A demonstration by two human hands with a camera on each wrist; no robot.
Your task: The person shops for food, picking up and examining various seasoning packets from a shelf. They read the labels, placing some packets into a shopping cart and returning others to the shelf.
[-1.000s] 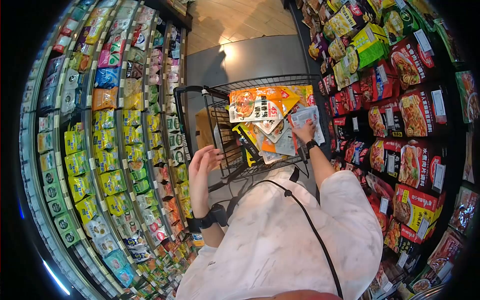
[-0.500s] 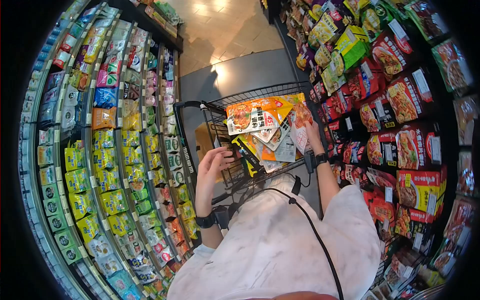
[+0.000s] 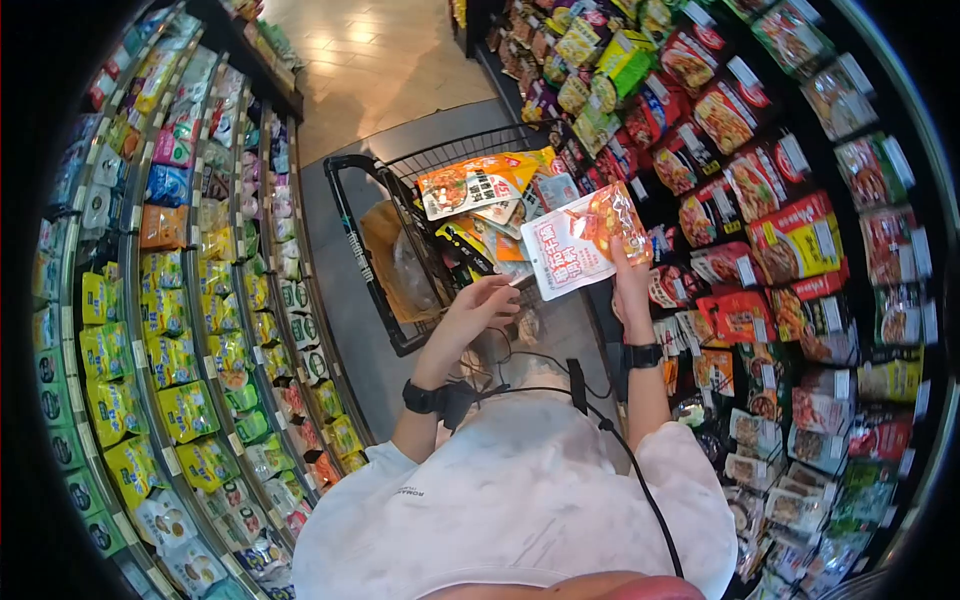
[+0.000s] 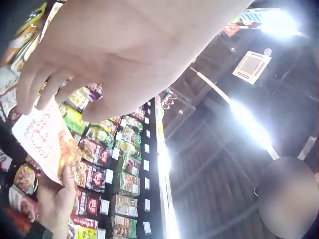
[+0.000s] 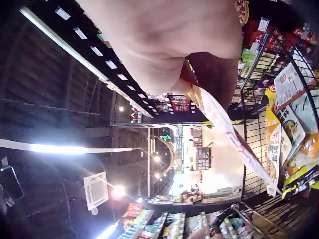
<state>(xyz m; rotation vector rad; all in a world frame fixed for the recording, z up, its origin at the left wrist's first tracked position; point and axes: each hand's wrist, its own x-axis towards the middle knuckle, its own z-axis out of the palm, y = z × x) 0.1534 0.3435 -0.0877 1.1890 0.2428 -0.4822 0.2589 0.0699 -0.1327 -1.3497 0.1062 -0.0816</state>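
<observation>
A white packet with an orange-red food picture (image 3: 575, 245) is pinched at its right edge by the right hand (image 3: 631, 295), raised above the cart's near right side. Beside the packet's lower left corner is the left hand (image 3: 478, 322), fingers loosely bent and holding nothing; in the head view a gap shows between them. The left wrist view has the left hand (image 4: 109, 55) large in front, its fingertips overlapping the packet (image 4: 45, 137); touch cannot be told. Seen edge-on in the right wrist view, the packet (image 5: 224, 127) extends from the right hand (image 5: 174, 45).
The black wire cart (image 3: 400, 235) holds several packets, an orange and white one (image 3: 470, 190) on top. A brown bag (image 3: 385, 262) sits by the cart's handle. Shelves of hanging packets (image 3: 800, 235) line the right side, and shelves of yellow packets (image 3: 185, 412) the left.
The right hand has moved off the items in the cart and lifted the white packet up toward the body. Closer to that packet now, the left hand has shifted right. The view has turned rightward.
</observation>
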